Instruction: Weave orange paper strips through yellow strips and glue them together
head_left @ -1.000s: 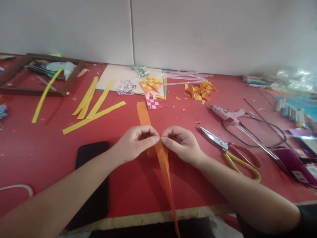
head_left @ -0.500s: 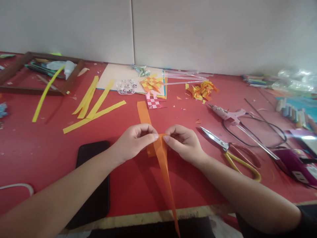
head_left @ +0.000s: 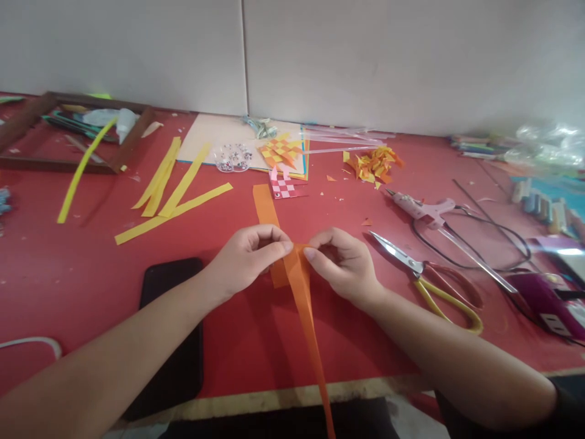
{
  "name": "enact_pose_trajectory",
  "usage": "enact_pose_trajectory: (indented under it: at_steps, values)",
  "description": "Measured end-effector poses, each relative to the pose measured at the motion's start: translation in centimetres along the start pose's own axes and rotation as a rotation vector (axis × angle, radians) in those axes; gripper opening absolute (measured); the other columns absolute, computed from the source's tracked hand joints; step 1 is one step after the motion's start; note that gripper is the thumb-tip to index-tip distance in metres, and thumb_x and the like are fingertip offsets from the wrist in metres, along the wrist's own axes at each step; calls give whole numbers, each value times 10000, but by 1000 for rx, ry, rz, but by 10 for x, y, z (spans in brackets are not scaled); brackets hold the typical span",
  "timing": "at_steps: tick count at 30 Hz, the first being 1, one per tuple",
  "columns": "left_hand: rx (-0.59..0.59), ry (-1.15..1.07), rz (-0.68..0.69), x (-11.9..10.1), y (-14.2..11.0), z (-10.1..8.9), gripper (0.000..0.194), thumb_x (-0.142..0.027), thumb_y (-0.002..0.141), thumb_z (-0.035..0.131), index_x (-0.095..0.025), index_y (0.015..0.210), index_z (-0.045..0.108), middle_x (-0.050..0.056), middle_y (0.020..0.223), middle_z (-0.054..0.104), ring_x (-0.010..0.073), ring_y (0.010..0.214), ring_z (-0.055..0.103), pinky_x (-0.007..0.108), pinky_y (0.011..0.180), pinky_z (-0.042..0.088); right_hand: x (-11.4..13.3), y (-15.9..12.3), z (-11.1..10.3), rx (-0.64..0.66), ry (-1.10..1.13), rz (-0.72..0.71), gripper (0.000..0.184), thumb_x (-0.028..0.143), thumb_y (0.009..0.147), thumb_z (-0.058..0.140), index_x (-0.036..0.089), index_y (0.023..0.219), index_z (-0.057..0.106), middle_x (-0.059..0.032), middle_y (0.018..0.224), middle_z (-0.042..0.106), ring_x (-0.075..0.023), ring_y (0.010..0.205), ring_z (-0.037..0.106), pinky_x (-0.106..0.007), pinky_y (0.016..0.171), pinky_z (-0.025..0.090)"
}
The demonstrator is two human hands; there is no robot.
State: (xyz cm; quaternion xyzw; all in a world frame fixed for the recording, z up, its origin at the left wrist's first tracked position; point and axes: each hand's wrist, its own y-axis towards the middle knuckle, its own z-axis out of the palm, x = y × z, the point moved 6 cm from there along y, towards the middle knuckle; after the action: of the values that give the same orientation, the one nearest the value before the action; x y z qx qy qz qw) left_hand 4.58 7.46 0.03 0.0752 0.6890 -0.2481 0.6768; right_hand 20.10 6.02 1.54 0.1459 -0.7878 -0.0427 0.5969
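Observation:
Between my two hands hangs an orange paper strip [head_left: 304, 299], bent at the top, its long tail dropping past the table's front edge. My left hand [head_left: 251, 256] pinches the strip's upper left side between thumb and fingertips. On the upper right side, my right hand [head_left: 342, 262] is closed on the same strip. A second orange strip [head_left: 265, 204] lies flat on the table, partly covered by my left hand. Just beyond my hands lies a pink-and-red checkered paper fish [head_left: 283, 186], and behind it a yellow-and-orange woven paper piece [head_left: 281, 150].
Scissors [head_left: 406, 259] and a pink glue gun [head_left: 425, 210] with its cord lie to the right. A black phone [head_left: 176, 341] is under my left forearm. Several yellow strips [head_left: 171, 213] and a wooden frame [head_left: 100, 164] are at left. Paper scraps [head_left: 375, 163] lie farther back.
Both hands keep their pinch on the orange strip and have barely shifted. The hanging tail has swung slightly to the right at its lower end.

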Motion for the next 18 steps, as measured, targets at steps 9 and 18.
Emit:
enact_pose_trajectory:
  at_steps: [9, 18]
  values:
    - [32, -86, -42, 5, 0, 2, 278, -429, 868, 620, -182, 742, 586, -52, 608, 448, 72, 518, 399, 208, 483, 312, -7, 1, 1, 9, 157, 102, 197, 354, 868, 642, 214, 760, 554, 26, 622, 577, -96, 543, 516, -240, 513, 433]
    - [72, -10, 22, -1, -1, 4, 240, -357, 869, 604, -167, 729, 562, -55, 610, 466, 62, 506, 388, 205, 472, 298, -11, 0, 10, 172, 330, 196, 239, 389, 854, 675, 189, 760, 583, 16, 632, 612, -97, 543, 569, -251, 541, 488]
